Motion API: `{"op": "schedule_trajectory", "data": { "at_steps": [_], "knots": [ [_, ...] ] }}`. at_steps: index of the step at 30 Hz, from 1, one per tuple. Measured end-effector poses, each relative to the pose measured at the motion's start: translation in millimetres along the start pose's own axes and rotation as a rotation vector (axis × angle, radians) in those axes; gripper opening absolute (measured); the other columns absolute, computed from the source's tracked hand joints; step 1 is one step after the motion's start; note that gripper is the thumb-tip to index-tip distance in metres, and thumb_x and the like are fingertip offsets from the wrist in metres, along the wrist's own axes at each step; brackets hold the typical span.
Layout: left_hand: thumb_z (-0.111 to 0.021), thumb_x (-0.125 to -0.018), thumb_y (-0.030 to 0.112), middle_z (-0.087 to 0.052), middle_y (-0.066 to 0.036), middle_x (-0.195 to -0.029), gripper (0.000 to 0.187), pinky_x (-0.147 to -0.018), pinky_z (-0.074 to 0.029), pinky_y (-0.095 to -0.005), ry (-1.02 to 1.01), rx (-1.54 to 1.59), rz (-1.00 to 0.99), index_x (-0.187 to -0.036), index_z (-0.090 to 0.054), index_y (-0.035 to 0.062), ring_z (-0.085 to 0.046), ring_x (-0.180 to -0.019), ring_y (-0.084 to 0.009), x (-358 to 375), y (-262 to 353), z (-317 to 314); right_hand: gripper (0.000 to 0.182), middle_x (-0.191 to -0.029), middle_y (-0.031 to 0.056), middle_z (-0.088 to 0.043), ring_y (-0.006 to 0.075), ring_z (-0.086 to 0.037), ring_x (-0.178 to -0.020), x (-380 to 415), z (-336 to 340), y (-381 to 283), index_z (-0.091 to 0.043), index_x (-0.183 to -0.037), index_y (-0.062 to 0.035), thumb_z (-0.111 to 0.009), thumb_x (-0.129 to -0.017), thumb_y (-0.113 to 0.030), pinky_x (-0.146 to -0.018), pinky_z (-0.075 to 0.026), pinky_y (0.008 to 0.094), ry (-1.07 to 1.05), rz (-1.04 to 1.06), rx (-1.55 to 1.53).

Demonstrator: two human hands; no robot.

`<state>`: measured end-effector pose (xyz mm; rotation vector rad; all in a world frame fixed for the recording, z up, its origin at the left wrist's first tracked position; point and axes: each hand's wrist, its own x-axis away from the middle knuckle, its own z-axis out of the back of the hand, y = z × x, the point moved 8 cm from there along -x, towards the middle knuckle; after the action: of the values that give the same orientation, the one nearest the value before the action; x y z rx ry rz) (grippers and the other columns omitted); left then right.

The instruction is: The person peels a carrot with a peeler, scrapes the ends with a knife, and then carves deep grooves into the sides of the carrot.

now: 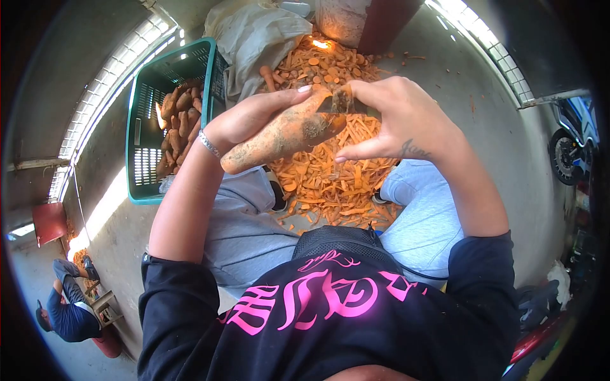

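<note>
A large, soil-stained carrot [279,140] lies slantwise in front of my chest, its thick end towards the lower left. My left hand [257,114] is closed on it from above and behind, thumb stretched along its upper side. At the carrot's other end, my right hand [403,117] is curved with thumb and forefinger apart. A dark, ragged brown-orange piece [343,100] shows at the right forefinger; whether it is a tool or peel I cannot make out. Below both hands spreads a heap of orange peelings [346,181] on the floor between my feet.
A green plastic crate [135,136] holding several unpeeled carrots [181,124] stands at the left. Behind it is a whitish sack [244,41]. Round cut ends [324,73] lie among the far peelings. Another person [70,311] sits at far left; a motorcycle wheel [563,157] is at right.
</note>
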<state>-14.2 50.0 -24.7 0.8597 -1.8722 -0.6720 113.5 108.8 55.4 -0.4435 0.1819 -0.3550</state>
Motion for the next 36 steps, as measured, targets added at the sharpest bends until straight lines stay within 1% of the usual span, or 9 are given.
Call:
{"op": "schedule_trajectory", "data": {
  "at_steps": [1,2,10,13,19,22,32,35,36],
  "knots": [
    [-0.05,-0.098,0.04,-0.068,-0.005,-0.091,0.043,-0.061,-0.054,-0.0253,0.017,0.008,-0.01,-0.115,-0.061,0.0012,-0.066,-0.075,-0.0113,0.9,0.3,-1.2,0.064,-0.07,0.017,-0.058,0.0356,-0.058,-0.065,-1.4,-0.7,1.9,-0.06,-0.098,-0.0011,-0.084,-0.059,-0.046,-0.059,-0.044,0.0414,-0.005,-0.015,0.029],
    [-0.05,-0.098,0.04,-0.068,-0.006,-0.092,0.044,-0.061,-0.054,-0.0256,0.009,0.002,0.001,-0.115,-0.061,0.0014,-0.066,-0.074,-0.0117,-0.2,-2.6,-1.0,0.064,-0.062,0.0091,-0.06,0.0297,-0.064,-0.062,-1.6,2.8,-2.1,-0.061,-0.101,-0.0054,-0.079,-0.062,-0.052,-0.057,-0.05,0.0399,0.087,0.063,0.114],
    [-0.049,-0.098,0.043,-0.067,-0.006,-0.09,0.044,-0.055,-0.054,-0.0262,-0.061,-0.031,0.086,-0.114,-0.061,0.0038,-0.066,-0.07,-0.0129,-1.4,-13.9,-3.0,0.063,-0.063,0.0096,-0.061,0.0313,-0.064,-0.064,-4.3,-3.2,-1.9,-0.06,-0.099,-0.0052,-0.079,-0.063,-0.054,-0.059,-0.051,0.0421,0.022,0.054,0.145],
    [-0.048,-0.1,0.032,-0.068,-0.012,-0.103,0.042,-0.074,-0.058,-0.0296,-0.06,-0.068,0.085,-0.12,-0.055,-0.0037,-0.069,-0.084,-0.0175,-4.9,-15.5,3.7,0.061,-0.062,0.0101,-0.061,0.0323,-0.064,-0.064,-4.2,-7.1,0.0,-0.06,-0.093,-0.0049,-0.078,-0.064,-0.055,-0.06,-0.051,0.0426,-0.045,0.022,0.119],
    [-0.051,-0.099,0.035,-0.068,-0.011,-0.103,0.044,-0.073,-0.057,-0.0286,-0.007,-0.073,0.072,-0.12,-0.056,-0.0024,-0.069,-0.084,-0.0163,-3.7,-12.3,3.0,0.057,-0.062,0.011,-0.061,0.0327,-0.064,-0.065,-3.4,-12.6,-1.2,-0.059,-0.085,-0.0049,-0.074,-0.068,-0.057,-0.06,-0.051,0.0428,-0.062,0.029,0.156],
    [-0.053,-0.096,0.044,-0.067,-0.005,-0.085,0.044,-0.051,-0.052,-0.0253,0.004,-0.035,0.04,-0.114,-0.062,0.0044,-0.065,-0.065,-0.0119,-3.6,-10.3,1.9,0.055,-0.063,0.0111,-0.062,0.0324,-0.065,-0.065,-3.1,-12.7,-0.9,-0.059,-0.083,-0.0053,-0.072,-0.071,-0.057,-0.059,-0.051,0.0427,-0.022,0.036,0.179],
    [-0.047,-0.097,0.049,-0.068,-0.008,-0.087,0.052,-0.054,-0.053,-0.0249,-0.01,0.039,-0.019,-0.115,-0.059,0.0023,-0.067,-0.069,-0.0136,-8.2,-2.4,5.3,0.052,-0.064,0.0125,-0.061,0.0335,-0.064,-0.065,-4.6,-18.2,8.3,-0.06,-0.082,-0.0041,-0.073,-0.072,-0.053,-0.06,-0.052,0.0417,-0.004,0.0,0.231],
    [-0.049,-0.097,0.045,-0.068,-0.012,-0.092,0.047,-0.052,-0.057,-0.0255,0.075,0.089,-0.08,-0.117,-0.057,0.0032,-0.069,-0.069,-0.0166,-15.0,2.0,22.4,0.05,-0.067,0.0148,-0.062,0.0344,-0.065,-0.069,-0.1,-21.9,14.1,-0.061,-0.084,-0.0024,-0.077,-0.069,-0.047,-0.065,-0.052,0.0411,-0.167,-0.076,-0.052],
    [-0.05,-0.097,0.044,-0.068,-0.012,-0.094,0.046,-0.053,-0.058,-0.0259,0.034,0.137,-0.115,-0.117,-0.056,0.003,-0.069,-0.069,-0.0159,-13.3,8.4,19.4,0.05,-0.08,0.0179,-0.066,0.0338,-0.066,-0.08,5.1,-29.3,22.7,-0.061,-0.095,0.0002,-0.077,-0.069,-0.04,-0.07,-0.052,0.04,-0.39,-0.218,-0.062]
  ]
}}
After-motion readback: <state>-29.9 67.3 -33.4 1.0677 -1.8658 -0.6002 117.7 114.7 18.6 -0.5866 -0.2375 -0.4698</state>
